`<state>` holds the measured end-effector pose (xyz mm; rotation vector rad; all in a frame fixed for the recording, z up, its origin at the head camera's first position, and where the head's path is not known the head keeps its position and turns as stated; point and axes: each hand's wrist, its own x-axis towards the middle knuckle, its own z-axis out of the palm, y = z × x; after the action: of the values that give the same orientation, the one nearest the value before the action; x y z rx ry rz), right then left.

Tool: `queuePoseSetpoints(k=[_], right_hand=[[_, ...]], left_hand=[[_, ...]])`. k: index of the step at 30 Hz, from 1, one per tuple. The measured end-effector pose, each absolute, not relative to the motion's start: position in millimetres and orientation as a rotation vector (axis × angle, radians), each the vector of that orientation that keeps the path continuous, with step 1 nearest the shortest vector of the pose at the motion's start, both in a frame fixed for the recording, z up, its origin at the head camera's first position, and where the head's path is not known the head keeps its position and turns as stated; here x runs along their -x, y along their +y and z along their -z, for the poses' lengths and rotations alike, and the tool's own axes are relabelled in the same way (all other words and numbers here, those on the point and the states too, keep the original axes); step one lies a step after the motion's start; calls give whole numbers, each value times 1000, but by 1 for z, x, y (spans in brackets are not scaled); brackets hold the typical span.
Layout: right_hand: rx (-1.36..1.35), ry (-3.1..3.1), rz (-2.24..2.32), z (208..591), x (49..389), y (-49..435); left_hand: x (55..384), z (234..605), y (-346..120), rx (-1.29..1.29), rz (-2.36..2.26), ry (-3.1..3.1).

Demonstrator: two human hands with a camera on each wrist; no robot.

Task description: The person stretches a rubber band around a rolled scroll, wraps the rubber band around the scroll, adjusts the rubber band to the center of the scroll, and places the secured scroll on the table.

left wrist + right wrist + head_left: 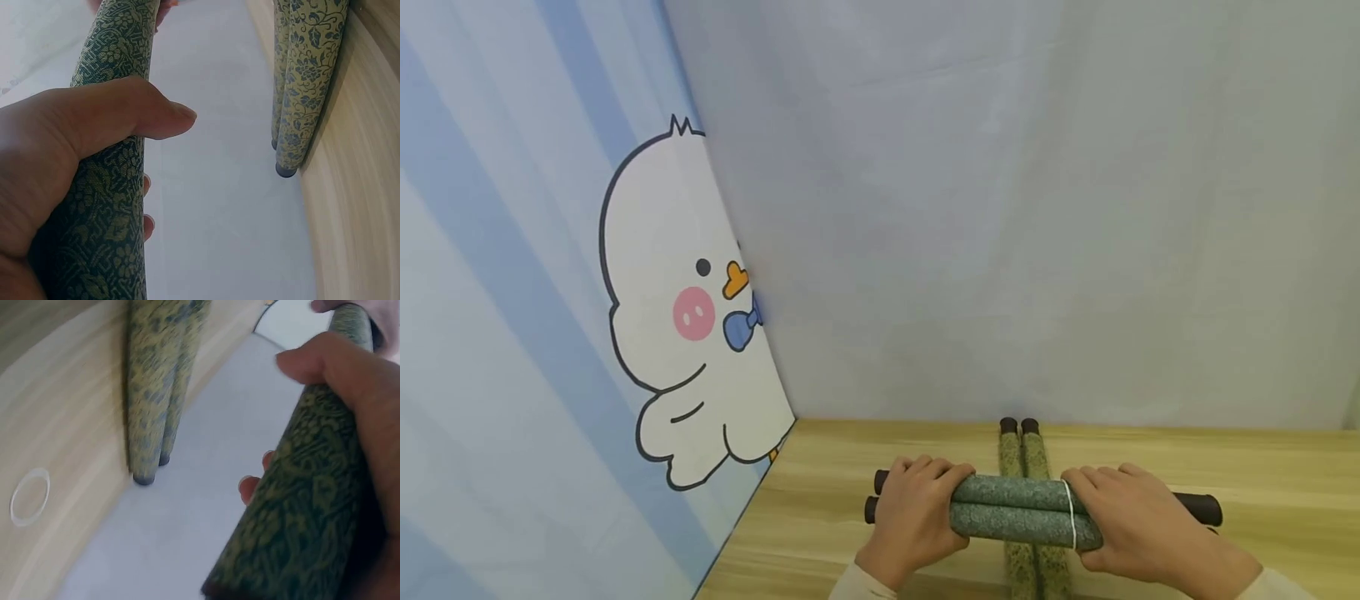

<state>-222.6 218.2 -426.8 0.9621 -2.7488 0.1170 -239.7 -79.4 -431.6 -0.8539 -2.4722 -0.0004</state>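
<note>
A green brocade hanging scroll (1011,508), rolled into two parallel rolls with dark end knobs, is held level above the table. My left hand (917,517) grips its left part; in the left wrist view the thumb of that hand (119,115) lies across the patterned cloth (106,206). Around the right part curl the fingers of my right hand (1146,521). A thin white band (1070,517) circles the rolls beside that hand. Beneath, a yellow-gold patterned scroll (1026,454), also rolled in two, lies on the table pointing away from me, partly hidden by the green one.
The pale wooden table (820,467) ends at a grey-white cloth wall (1000,208) behind. On the left stands a blue-and-white curtain (512,292) with a cartoon bird (662,233). A white ring (14,509) lies on the wood in the right wrist view.
</note>
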Motion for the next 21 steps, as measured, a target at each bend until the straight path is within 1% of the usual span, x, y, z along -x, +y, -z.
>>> queuePoseSetpoints(k=[6,10,15,21], right_hand=[[-991,-2823,-178,423,223,208],[-1009,-2783,-116,419,222,204],[-1033,-2656,-22,418,222,211],[-931,-2584,76,419,221,222]], left_hand=[[238,436,-74,850,-4,-2455],[239,432,-73,848,-22,-2446],[240,429,-73,852,-11,-2452],[242,426,-72,829,-1,-2469]])
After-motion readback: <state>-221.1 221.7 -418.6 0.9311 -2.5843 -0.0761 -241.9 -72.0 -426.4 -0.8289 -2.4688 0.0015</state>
